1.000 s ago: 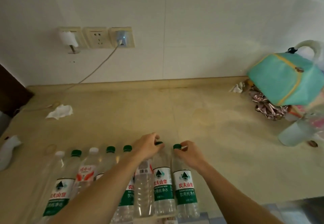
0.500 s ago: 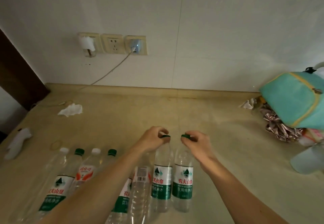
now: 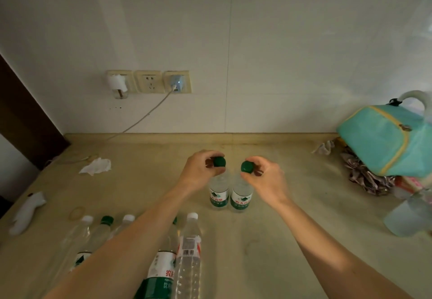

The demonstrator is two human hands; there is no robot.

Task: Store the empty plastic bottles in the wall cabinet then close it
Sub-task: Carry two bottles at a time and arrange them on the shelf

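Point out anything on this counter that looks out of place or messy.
A crumpled tissue lies loose on the counter at left, another scrap sits by the teal bag, which rests tilted on a crinkled heap. The leftmost wall socket is covered with white paper.

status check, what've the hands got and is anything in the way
Left hand grips one green-capped bottle by the neck, right hand grips another. Both lifted. Cabinet not in view. Nothing blocking.
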